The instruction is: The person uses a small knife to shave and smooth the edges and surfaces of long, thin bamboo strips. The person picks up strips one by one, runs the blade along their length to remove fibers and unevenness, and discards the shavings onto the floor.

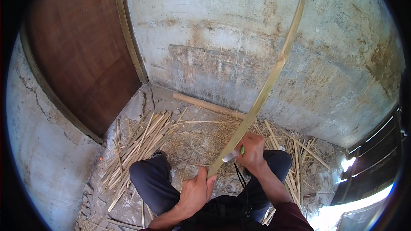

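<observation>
A long, split bamboo strip (263,94) slants up from between my knees to the top of the view, with a node partway along it. My left hand (196,192) is closed around its lower end. In my right hand (252,152) is a knife (229,156), held closed in the fist; a bit of green handle shows by the thumb. The pale blade lies against the strip's right edge, a little above my left hand. My right fingers partly hide the handle.
A pile of thin bamboo sticks (143,145) lies by my left knee, and more sticks (296,162) lie right of my right knee. A bamboo pole (209,105) rests along the base of the stained wall (205,25). A brown door (81,47) stands at the left; straw shavings cover the floor.
</observation>
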A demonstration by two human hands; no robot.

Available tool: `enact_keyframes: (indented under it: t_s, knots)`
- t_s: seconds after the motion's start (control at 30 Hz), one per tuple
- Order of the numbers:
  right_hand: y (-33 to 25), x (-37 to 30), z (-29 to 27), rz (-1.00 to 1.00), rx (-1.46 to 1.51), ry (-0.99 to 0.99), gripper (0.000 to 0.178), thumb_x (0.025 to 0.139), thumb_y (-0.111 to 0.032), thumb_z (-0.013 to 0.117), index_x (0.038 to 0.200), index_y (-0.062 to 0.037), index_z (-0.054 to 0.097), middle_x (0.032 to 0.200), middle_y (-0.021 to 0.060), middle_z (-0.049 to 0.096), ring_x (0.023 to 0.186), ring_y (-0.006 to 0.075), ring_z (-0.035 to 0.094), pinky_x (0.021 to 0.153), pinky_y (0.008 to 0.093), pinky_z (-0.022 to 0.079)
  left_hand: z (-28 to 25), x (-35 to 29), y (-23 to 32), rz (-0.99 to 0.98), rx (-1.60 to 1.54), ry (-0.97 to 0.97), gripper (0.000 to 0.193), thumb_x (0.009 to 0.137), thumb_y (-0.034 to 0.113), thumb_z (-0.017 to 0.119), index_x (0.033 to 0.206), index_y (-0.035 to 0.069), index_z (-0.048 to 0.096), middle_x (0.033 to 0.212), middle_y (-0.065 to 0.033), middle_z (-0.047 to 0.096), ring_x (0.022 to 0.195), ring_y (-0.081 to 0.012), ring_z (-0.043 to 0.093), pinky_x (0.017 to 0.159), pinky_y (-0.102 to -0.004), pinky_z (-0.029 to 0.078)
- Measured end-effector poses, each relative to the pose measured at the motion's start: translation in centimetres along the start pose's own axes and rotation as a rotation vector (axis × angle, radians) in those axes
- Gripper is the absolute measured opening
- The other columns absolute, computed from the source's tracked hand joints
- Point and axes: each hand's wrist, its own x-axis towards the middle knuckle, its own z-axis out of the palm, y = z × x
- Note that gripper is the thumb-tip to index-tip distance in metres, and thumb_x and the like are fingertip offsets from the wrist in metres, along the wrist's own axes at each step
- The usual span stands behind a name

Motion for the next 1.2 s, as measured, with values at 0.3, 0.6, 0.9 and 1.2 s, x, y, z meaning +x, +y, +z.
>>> enact_keyframes:
  t_s: [0.3, 0.6, 0.9, 1.2]
  knots:
    - [1.6, 1.3, -0.4, 0.137, -0.03, 0.123, 0.026, 0.062, -0.001, 0.074, 0.08, -0.0093, 0.057, 0.067, 0.0047, 0.055, 0.057, 0.03, 0.062, 0.052, 0.0411, 0.045, 0.7, 0.2, -0.4, -0.02, 0.008, -0.033, 0.026, 0.108, 0.023, 0.062, 0.106, 0.0, 0.05, 0.067, -0.0211, 0.064, 0.056, -0.0449, 0.065, 0.049, -0.0526, 0.05]
    - [1.9, 1.9, 0.4, 0.164, -0.047, 0.139, 0.023, 0.065, -0.003, 0.073, 0.079, -0.0107, 0.057, 0.068, 0.0041, 0.056, 0.057, 0.0291, 0.061, 0.052, 0.0422, 0.044, 0.2, 0.4, -1.0, -0.019, -0.015, -0.017, 0.022, 0.108, 0.02, 0.06, 0.105, 0.0, 0.05, 0.066, -0.0224, 0.064, 0.058, -0.0464, 0.065, 0.051, -0.0541, 0.05]
    - [1.5, 2.2, 1.1, 0.012, -0.073, 0.114, 0.017, 0.068, -0.006, 0.074, 0.079, -0.0104, 0.062, 0.072, 0.0047, 0.058, 0.057, 0.028, 0.063, 0.052, 0.0416, 0.047, 0.6, 0.5, -1.2, -0.006, 0.01, -0.017, 0.024, 0.108, 0.02, 0.061, 0.104, 0.0, 0.049, 0.064, -0.0221, 0.064, 0.057, -0.0462, 0.065, 0.05, -0.054, 0.05]
    - [3.0, 2.8, 1.4, 0.094, -0.151, 0.137, 0.016, 0.068, -0.004, 0.073, 0.078, -0.0089, 0.062, 0.071, 0.0068, 0.059, 0.061, 0.0291, 0.064, 0.055, 0.041, 0.049, 1.0, 0.0, -1.1, -0.047, 0.034, -0.012, 0.024, 0.108, 0.021, 0.061, 0.103, 0.001, 0.049, 0.063, -0.0211, 0.063, 0.056, -0.0459, 0.065, 0.05, -0.0549, 0.05]
